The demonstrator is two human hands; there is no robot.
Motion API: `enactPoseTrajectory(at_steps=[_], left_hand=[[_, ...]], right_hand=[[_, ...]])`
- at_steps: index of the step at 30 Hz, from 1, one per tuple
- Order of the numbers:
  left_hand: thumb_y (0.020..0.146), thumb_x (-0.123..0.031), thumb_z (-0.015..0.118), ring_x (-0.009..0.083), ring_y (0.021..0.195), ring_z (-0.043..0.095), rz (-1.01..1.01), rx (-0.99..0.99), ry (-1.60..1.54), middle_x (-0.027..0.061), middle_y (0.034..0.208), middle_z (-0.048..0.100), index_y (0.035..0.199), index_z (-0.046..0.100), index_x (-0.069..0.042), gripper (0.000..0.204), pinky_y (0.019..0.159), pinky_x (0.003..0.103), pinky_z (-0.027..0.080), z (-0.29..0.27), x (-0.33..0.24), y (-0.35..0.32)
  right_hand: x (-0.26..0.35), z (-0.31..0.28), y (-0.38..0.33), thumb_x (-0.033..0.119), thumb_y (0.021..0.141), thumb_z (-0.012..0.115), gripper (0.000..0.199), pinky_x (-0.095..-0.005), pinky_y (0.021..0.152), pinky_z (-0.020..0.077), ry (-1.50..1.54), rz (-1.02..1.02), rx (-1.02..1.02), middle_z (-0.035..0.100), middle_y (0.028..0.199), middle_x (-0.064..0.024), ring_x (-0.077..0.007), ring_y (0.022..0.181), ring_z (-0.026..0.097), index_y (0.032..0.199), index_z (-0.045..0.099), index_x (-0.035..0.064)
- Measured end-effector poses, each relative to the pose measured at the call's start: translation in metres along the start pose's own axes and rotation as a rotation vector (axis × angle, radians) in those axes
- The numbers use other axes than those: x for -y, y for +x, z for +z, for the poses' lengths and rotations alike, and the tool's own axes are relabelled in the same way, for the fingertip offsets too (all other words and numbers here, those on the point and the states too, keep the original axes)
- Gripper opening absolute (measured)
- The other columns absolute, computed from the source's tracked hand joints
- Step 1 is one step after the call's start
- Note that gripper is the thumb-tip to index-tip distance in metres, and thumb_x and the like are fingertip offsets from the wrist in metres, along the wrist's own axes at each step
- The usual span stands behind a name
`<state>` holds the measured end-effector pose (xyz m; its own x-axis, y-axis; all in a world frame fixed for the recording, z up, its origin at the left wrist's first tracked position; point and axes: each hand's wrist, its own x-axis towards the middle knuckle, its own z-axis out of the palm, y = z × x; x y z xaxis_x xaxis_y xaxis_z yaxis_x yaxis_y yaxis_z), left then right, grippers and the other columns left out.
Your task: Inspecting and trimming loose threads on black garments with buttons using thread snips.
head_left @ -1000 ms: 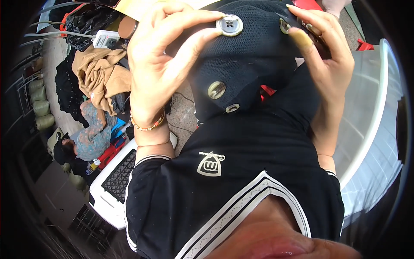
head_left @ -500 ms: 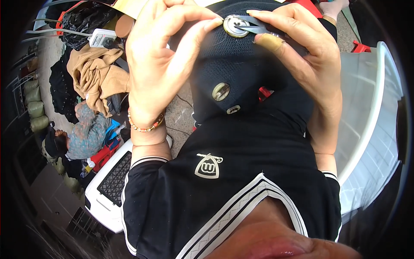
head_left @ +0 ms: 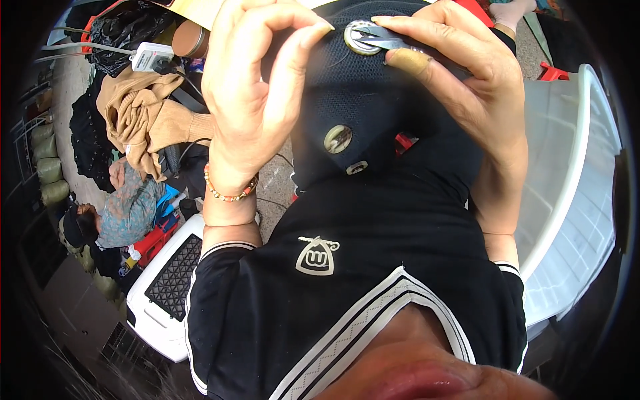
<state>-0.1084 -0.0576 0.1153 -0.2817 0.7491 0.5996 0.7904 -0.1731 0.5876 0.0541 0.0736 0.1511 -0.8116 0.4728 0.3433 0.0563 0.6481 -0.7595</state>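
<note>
Dark navy knitted fabric (head_left: pixel 350 93) lies across my lap. A large round pale button (head_left: pixel 352 45) sits near its top, with two more, an oval-looking button (head_left: pixel 338 139) and a smaller button (head_left: pixel 357 167), lower down. My right hand (head_left: pixel 467 73) grips small thread snips (head_left: pixel 390 41) between its fingers and a thumb wrapped in tan tape. The blades lie close together over the large button. Just left of that button, my left hand (head_left: pixel 257 87) pinches thumb and forefinger together; whatever is between them is too fine to make out.
A translucent white plastic tub (head_left: pixel 567 167) stands at my right. To my left are a tan garment (head_left: pixel 143 117), a white power strip (head_left: pixel 152 57) with cords, a black plastic bag (head_left: pixel 130 33) and a white panel with dark mesh (head_left: pixel 173 283). Another person (head_left: pixel 130 210) is farther left.
My left hand has drawn slightly away from the large button, to the left. The snips' blades, apart before, have come together over the button.
</note>
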Motion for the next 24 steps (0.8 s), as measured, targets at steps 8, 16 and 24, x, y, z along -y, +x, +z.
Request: enactPoseTrajectory(at_steps=[8,16,24], left_hand=[[0.072,-0.004,0.081,0.0185,0.097,0.062,-0.004,0.07,0.141,0.0093,0.105,0.062,0.094,0.07,-0.003,0.026,0.085,0.029,0.049,-0.008,-0.019,-0.001],[0.075,0.0,0.078,0.0177,0.095,0.063,-0.065,0.082,0.063,0.0102,0.105,0.065,0.095,0.073,-0.001,0.021,0.085,0.028,0.048,-0.006,-0.02,0.0],[0.086,0.0,0.068,0.0137,0.098,0.061,-0.144,0.033,-0.132,0.0109,0.108,0.067,0.093,0.07,0.001,0.007,0.088,0.025,0.046,0.002,-0.007,-0.001]], right_hand=[[-0.004,0.001,-0.006,0.002,0.078,0.075,0.022,-0.0252,0.057,0.0448,0.035,0.058,-0.024,0.063,0.075,-0.0088,-0.0157,0.063,0.059,0.1,0.072,-0.0014],[-0.037,0.027,-0.017,-0.001,0.076,0.079,0.039,-0.0211,0.075,0.0473,0.172,-0.134,-0.052,0.066,0.094,-0.0056,-0.0114,0.086,0.062,0.112,0.067,-0.0034],[-0.049,0.038,-0.02,0.001,0.085,0.072,0.022,-0.0169,0.072,0.0463,0.264,-0.013,-0.154,0.069,0.091,-0.0036,-0.0059,0.081,0.061,0.106,0.07,-0.0036]])
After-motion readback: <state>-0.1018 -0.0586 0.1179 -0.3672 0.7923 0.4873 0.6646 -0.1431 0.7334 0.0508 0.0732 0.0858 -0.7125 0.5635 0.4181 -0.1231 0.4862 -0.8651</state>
